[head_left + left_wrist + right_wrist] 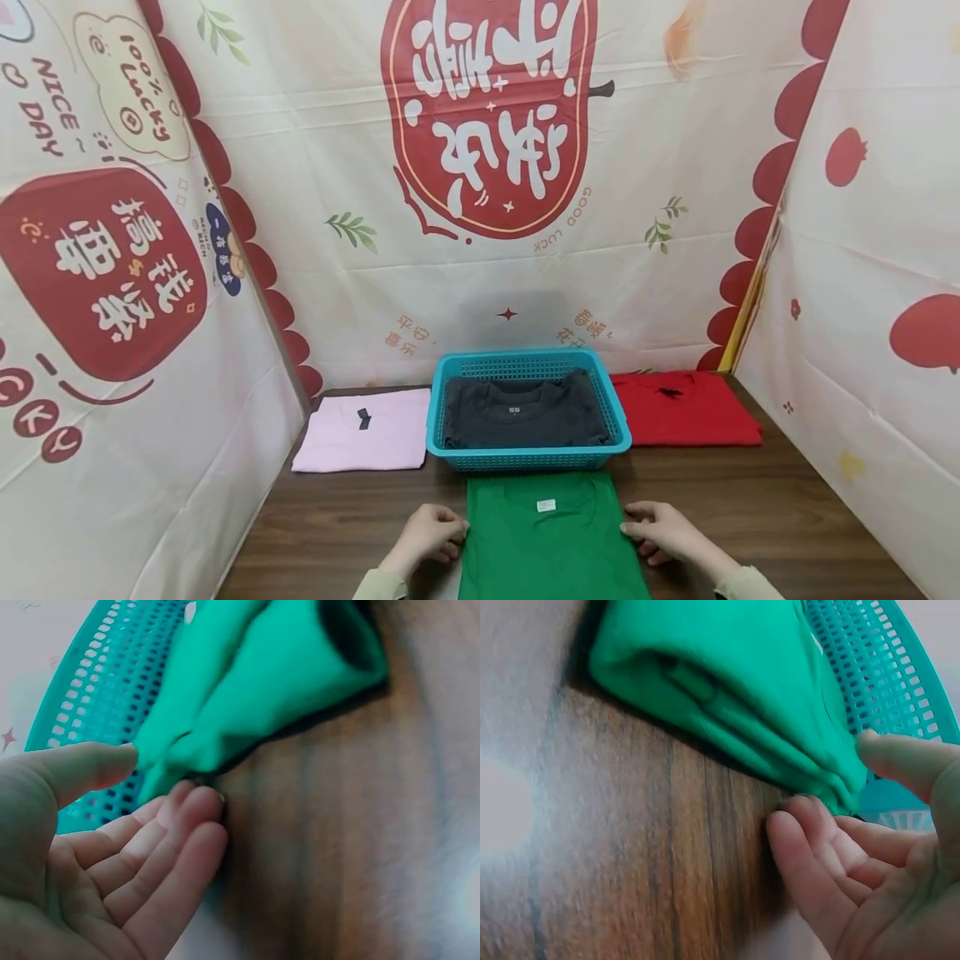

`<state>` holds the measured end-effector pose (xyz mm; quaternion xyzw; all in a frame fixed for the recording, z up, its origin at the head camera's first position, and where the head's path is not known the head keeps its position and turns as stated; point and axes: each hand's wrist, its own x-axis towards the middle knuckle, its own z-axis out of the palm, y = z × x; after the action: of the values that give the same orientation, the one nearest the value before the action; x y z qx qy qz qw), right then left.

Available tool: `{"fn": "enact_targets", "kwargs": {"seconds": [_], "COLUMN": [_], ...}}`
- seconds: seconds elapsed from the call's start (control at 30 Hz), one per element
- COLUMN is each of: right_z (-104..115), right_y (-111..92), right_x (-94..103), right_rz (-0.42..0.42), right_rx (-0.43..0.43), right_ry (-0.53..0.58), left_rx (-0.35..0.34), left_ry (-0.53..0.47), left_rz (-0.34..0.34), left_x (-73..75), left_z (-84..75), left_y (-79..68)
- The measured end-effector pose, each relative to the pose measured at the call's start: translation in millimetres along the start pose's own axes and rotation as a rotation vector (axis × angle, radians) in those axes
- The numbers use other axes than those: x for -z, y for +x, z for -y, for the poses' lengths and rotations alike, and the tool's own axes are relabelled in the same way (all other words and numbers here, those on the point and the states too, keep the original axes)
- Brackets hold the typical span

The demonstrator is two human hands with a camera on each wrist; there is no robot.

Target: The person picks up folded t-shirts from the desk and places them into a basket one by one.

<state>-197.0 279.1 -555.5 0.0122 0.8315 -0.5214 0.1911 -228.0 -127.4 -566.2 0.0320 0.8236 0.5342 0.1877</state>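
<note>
A folded green T-shirt (551, 542) with a white neck label lies on the table, close in front of a blue plastic basket (528, 460). My left hand (431, 533) grips its left side edge; in the left wrist view the thumb (112, 761) is at the top layer and the fingertips (199, 806) come in low at the edge. On the opposite edge my right hand (663, 532) grips likewise, its thumb (881, 750) over the cloth and its fingers (802, 825) low beside it. Layered folds of the green cloth show at both sides.
In the basket lies a folded dark grey T-shirt (525, 412). To its left sits a folded pink shirt (375, 433), to its right a folded red shirt (686, 412). Printed cloth walls (487, 283) enclose the wooden table (750, 500) at the back and both sides.
</note>
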Motion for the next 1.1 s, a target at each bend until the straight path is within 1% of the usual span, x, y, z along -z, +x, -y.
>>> {"fn": "enact_targets", "kwargs": {"seconds": [0.1,0.2,0.33,0.47,0.63,0.8,1.0,1.1], "right_z": [1,1,1,3,5,5,7,8], "right_y": [1,2,5,9,12,17,22,25], "right_x": [0.3,-3.5,-9.1,-12.3,-14.3,-17.0,-20.9,-18.6], "right_rz": [0.018,0.017,0.011,0.018,0.052,0.055,0.072,0.101], "right_rx": [-0.013,-0.014,0.003,0.03,0.069,0.117,0.123,0.114], "right_ry": [-0.018,-0.026,-0.023,-0.01,-0.012,-0.063,-0.072,-0.052], "left_rx": [0.02,0.045,0.07,0.061,0.071,0.082,0.089,0.071], "left_ry": [-0.014,-0.055,-0.122,-0.16,-0.178,-0.178,-0.161,-0.18], "left_rz": [-0.002,0.025,0.049,0.046,0.036,0.04,0.077,0.091], "left_x": [6.0,6.1,-0.6,-8.4,-19.0,-26.6,-30.9,-32.6], "left_z": [-2.3,-2.7,-1.4,-1.9,-0.4,-1.1,-5.4,-6.2], "left_y": [-0.4,-1.0,-0.3,2.5,9.0,13.4,14.9,16.2]}}
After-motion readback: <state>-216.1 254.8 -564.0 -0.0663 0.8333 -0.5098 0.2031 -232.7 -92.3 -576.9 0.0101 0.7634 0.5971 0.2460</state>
